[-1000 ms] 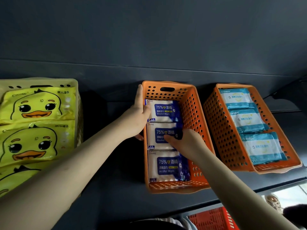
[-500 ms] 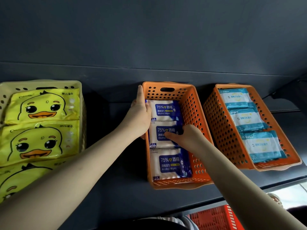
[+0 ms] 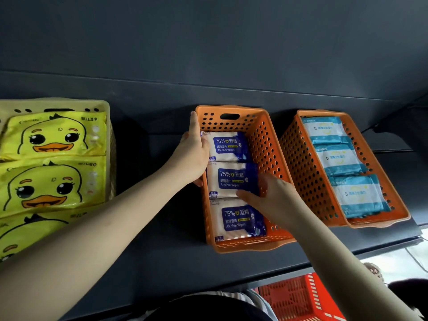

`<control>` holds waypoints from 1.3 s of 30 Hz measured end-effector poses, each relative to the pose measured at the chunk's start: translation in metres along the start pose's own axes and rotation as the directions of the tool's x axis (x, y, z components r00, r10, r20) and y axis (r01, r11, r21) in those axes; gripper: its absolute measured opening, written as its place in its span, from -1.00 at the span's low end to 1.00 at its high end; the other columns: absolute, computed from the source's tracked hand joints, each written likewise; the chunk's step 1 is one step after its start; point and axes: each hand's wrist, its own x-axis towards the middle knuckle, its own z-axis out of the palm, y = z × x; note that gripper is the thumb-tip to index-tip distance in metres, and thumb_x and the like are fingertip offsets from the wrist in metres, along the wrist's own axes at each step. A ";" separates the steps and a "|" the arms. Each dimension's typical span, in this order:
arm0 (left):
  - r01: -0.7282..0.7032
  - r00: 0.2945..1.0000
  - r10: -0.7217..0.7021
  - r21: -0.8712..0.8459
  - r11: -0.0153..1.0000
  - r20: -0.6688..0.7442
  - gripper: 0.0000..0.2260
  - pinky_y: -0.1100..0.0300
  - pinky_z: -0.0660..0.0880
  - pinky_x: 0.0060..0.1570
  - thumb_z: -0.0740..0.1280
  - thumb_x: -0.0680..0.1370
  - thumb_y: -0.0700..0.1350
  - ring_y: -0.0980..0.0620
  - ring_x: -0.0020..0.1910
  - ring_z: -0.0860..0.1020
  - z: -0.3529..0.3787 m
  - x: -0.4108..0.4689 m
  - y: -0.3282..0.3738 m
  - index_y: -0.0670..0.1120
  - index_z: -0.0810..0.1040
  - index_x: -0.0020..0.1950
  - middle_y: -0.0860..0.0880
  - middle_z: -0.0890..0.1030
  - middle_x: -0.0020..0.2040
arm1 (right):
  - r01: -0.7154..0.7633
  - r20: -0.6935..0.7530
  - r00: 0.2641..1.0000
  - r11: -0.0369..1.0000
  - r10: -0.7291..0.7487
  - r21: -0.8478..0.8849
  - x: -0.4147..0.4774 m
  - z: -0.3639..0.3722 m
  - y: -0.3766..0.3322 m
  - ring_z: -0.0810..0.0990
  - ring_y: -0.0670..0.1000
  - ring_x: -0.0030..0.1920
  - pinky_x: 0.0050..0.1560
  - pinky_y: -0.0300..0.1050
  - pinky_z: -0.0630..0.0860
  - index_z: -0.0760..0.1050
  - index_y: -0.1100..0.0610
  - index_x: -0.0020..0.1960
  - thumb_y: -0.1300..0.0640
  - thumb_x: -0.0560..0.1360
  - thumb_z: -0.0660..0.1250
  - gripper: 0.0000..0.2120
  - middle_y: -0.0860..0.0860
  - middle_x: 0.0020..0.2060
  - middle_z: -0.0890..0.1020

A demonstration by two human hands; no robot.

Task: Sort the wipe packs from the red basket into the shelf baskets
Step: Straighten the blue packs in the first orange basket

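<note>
Shelf (image 3: 162,256) | baskets (image 3: 308,172): 3 | alcohol packs (image 3: 240,218): 3 | left grip (image 3: 193,156) holds middle basket (image 3: 266,144) | right grip (image 3: 273,198) pinches middle pack (image 3: 229,179)

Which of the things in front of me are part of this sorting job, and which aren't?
Job: left hand holding middle orange basket; right hand gripping an alcohol wipe pack; right orange basket; blue packs; pale yellow basket; duck packs; red basket.
Lying about: floor cable; blurred brownish object.

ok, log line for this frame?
phase: placing | left hand: grips centre orange basket wall | right hand: holds middle alcohol wipe pack
</note>
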 end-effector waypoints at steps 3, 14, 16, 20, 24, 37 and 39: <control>-0.010 1.000 0.010 0.010 1.000 0.000 -0.43 0.50 0.33 -0.59 0.00 0.69 -0.03 0.14 -0.31 0.47 0.001 0.001 0.000 0.08 -0.29 0.58 -0.17 0.42 0.36 | 0.055 -0.111 0.992 0.997 -0.062 -0.061 0.011 0.008 -0.010 0.54 0.06 0.22 0.08 -0.10 0.53 0.30 0.04 0.42 -0.18 0.46 0.41 -0.36 0.02 0.32 0.45; -0.029 1.000 0.029 0.098 0.995 0.001 -0.44 0.50 0.32 -0.60 0.00 0.70 -0.04 0.14 -0.32 0.47 0.002 0.003 -0.001 0.06 -0.29 0.57 -0.18 0.38 0.41 | 0.117 -0.090 0.989 0.992 -0.120 -0.041 0.028 0.017 -0.014 0.49 0.05 0.23 0.15 -0.12 0.48 0.34 0.04 0.39 -0.07 0.42 0.49 -0.38 0.04 0.31 0.43; -0.010 1.000 0.010 0.110 0.994 0.004 -0.44 0.48 0.30 -0.63 -0.01 0.70 -0.02 0.14 -0.35 0.47 0.002 0.003 -0.001 0.08 -0.30 0.57 -0.18 0.41 0.37 | 0.128 -0.087 0.988 0.991 -0.131 -0.038 0.029 0.017 -0.014 0.49 0.04 0.23 0.14 -0.13 0.46 0.34 0.04 0.39 -0.07 0.42 0.49 -0.38 0.04 0.32 0.43; 0.003 1.000 -0.005 0.114 0.994 0.009 -0.45 0.46 0.27 -0.66 -0.02 0.70 0.00 0.14 -0.38 0.46 0.001 0.001 0.000 0.10 -0.31 0.57 -0.16 0.50 0.18 | 0.134 -0.097 0.986 0.990 -0.137 -0.035 0.026 0.008 -0.012 0.47 0.02 0.26 0.12 -0.19 0.43 0.31 0.02 0.43 -0.14 0.41 0.47 -0.32 0.02 0.36 0.42; 0.022 1.000 -0.024 0.146 0.989 0.015 -0.44 0.25 0.43 -0.56 -0.04 0.69 0.04 0.04 -0.42 0.49 0.000 0.000 -0.001 0.12 -0.35 0.56 -0.05 0.53 -0.21 | 0.035 -0.080 0.996 0.999 -0.038 -0.036 0.007 -0.011 -0.004 0.52 -0.09 0.00 -0.19 -0.36 0.39 0.37 0.07 0.32 -0.26 0.39 0.42 -0.36 -0.09 0.10 0.51; 0.052 0.998 -0.058 0.169 0.984 0.025 -0.44 0.27 0.33 -0.62 -0.05 0.69 0.06 0.10 -0.49 0.46 0.000 0.000 0.002 0.13 -0.39 0.53 -0.03 0.49 -0.33 | -0.024 0.255 0.962 0.959 0.099 -0.282 0.001 0.020 -0.004 0.55 -0.11 -0.24 -0.17 -0.30 0.51 0.51 0.12 0.12 -0.20 0.37 0.48 -0.51 -0.07 -0.17 0.59; 0.049 0.998 -0.055 0.171 0.984 0.030 -0.43 0.29 0.31 -0.63 -0.05 0.69 0.06 0.11 -0.50 0.44 0.000 0.000 0.002 0.12 -0.39 0.54 -0.03 0.47 -0.35 | -0.042 0.252 0.960 0.957 0.118 -0.285 -0.001 0.018 -0.005 0.62 -0.05 -0.12 -0.01 -0.19 0.58 0.51 0.11 0.17 -0.22 0.35 0.48 -0.45 -0.02 -0.04 0.64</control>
